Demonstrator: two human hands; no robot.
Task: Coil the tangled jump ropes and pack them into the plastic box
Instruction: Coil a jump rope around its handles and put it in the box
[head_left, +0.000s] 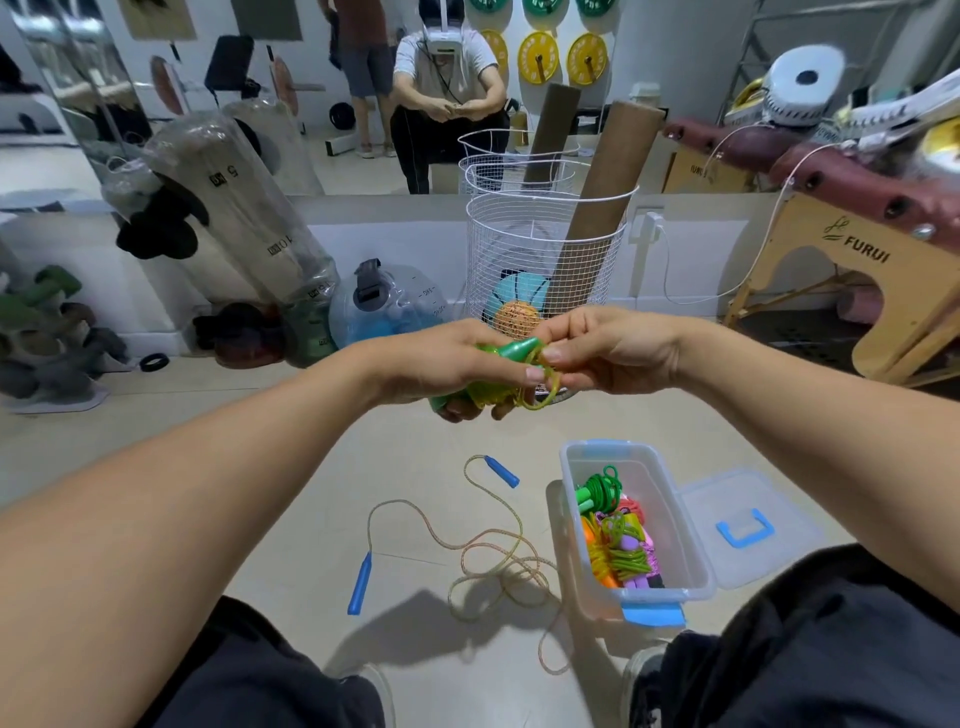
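Observation:
My left hand (457, 364) grips a coiled green jump rope (511, 351) by its green handles, held up at chest height. My right hand (602, 351) pinches a yellow-green loop of that rope's cord (545, 395) beside the handle tip. Down on the floor lies a loose, tangled rope with blue handles (360, 582) and a multicoloured cord (488, 561). To its right stands the clear plastic box (675, 519), open, with several coiled ropes (618, 545) in green, orange, purple and pink inside.
The box's clear lid with a blue handle (743, 527) lies on the floor right of the box. A white wire basket (540, 249) with cardboard tubes stands ahead by a mirror. Weights and bottles sit at the left, a wooden massage table (857, 249) at the right. My knees frame the bottom.

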